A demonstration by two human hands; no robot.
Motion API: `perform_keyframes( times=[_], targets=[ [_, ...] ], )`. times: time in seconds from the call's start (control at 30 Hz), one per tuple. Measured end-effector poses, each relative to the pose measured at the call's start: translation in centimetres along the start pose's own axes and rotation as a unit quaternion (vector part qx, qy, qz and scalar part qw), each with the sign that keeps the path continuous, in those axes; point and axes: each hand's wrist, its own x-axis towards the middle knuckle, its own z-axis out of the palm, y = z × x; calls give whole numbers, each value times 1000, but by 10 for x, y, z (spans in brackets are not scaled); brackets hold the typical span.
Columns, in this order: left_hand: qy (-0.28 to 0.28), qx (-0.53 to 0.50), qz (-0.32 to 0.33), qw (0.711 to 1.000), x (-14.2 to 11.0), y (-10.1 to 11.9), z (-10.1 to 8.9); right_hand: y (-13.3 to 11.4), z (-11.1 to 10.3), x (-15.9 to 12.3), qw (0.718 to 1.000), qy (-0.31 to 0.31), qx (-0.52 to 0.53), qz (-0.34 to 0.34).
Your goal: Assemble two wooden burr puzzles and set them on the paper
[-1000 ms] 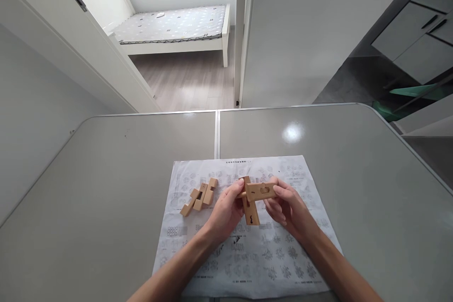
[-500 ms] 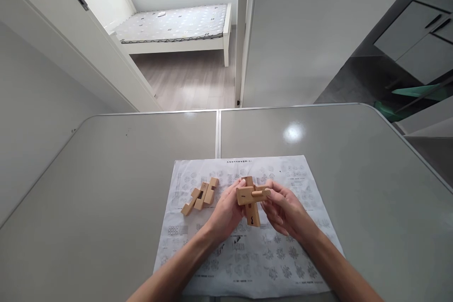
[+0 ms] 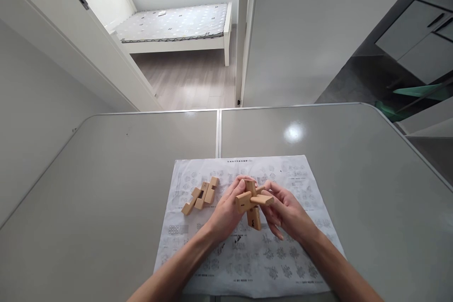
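Observation:
Several interlocked wooden puzzle pieces (image 3: pixel 254 218) form a cross above the paper sheet, with small dark marks on two of them. My left hand (image 3: pixel 226 208) is closed around the cross from the left, thumb near its upper end. On the other side, my right hand (image 3: pixel 288 208) pinches the ends of the pieces that stick out to the right; its lower fingers hang free. Parts of the cross are hidden by my fingers. Left of my left hand, loose notched wooden pieces (image 3: pixel 209 195) lie side by side on the sheet.
The printed sheet (image 3: pixel 198 264), covered in small diagrams, lies on a grey table (image 3: pixel 106 207) with a seam down its middle. Beyond the table's far edge are a doorway, a bed (image 3: pixel 177 47) and a white wall. Dark floor and cabinets (image 3: pixel 421 37) show at the right.
The wooden cross has turned and tilted in my hands, so the right-hand piece now shows its broad face. My right hand has shifted slightly along with it. The loose pieces are unmoved.

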Motion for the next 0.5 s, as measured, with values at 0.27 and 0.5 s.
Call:
perform_keyframes(
  times=[0.27, 0.5],
  targets=[
    [-14, -11, 28, 999, -2, 2, 5, 0, 7, -1, 999, 35, -21, -21],
    [-31, 29, 12, 999, -5, 0, 8, -7, 5, 0, 999, 48, 13, 13]
  ],
)
